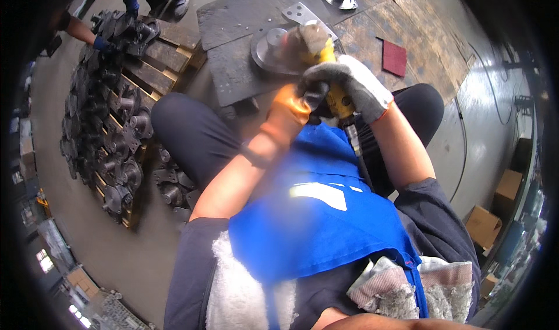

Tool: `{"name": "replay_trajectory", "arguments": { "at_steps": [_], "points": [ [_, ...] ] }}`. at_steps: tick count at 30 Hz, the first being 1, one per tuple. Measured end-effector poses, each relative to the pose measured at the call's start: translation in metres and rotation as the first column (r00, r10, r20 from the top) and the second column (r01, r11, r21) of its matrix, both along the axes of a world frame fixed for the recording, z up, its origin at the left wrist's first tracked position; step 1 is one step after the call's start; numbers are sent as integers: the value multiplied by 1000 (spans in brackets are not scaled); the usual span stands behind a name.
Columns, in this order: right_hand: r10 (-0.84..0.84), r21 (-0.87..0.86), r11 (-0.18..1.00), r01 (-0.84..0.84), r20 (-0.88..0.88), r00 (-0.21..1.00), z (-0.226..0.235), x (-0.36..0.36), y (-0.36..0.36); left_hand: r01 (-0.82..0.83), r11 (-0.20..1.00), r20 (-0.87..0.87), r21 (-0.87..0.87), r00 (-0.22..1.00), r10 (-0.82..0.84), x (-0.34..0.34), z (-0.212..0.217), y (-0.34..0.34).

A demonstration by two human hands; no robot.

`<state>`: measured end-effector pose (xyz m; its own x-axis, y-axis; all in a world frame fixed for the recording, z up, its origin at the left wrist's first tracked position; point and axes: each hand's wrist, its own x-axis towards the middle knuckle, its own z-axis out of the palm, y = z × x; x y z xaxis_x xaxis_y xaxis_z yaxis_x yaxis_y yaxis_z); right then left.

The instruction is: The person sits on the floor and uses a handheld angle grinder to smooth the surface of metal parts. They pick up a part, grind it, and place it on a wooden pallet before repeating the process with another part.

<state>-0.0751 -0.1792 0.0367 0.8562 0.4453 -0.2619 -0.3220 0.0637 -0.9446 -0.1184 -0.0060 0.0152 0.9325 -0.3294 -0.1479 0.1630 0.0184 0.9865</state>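
Note:
Both of my hands are on a yellow angle grinder [339,102], whose guarded head and blurred disc sit over a metal part. My right hand [360,87], in a white and grey glove, wraps round its body from the right. From the left, my left hand [294,104], in an orange glove with dark fingers, is closed at the grinder's side; the exact spot it grips is partly hidden. Below the disc lies a round flanged metal part [262,52] with a raised hub. A drilled flat metal plate [301,14] extends behind the grinder head.
A dark board [224,30] carries the work between my knees. On the right lies a red abrasive sheet [394,59]. Pallets of dark metal castings [119,167] stand left, where another person's gloved hands [103,42] work. A cable [464,141] crosses the floor near cardboard boxes [482,227].

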Motion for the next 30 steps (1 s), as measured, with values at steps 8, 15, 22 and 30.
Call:
{"name": "replay_trajectory", "arguments": {
  "at_steps": [8, 15, 22, 30],
  "points": [
    [-310, 489, 772, 406, -268, 912, 32, 2, -76, -213, 899, 400, 383, 915, 46, 3, -31, -14],
    [-583, 507, 623, 596, -206, 786, 29, 4, -130, -655, 579, 857, 486, 487, -169, 83, -53, -55],
    [-551, 586, 683, 435, 23, 834, -10, 1, -149, -466, -54, 371, 883, 763, -529, 143, -61, -100],
    [-573, 528, 745, 408, 194, 796, -7, 2, -149, -383, -1, 311, 924, 750, -584, 172, -45, -91]
  ]
}}
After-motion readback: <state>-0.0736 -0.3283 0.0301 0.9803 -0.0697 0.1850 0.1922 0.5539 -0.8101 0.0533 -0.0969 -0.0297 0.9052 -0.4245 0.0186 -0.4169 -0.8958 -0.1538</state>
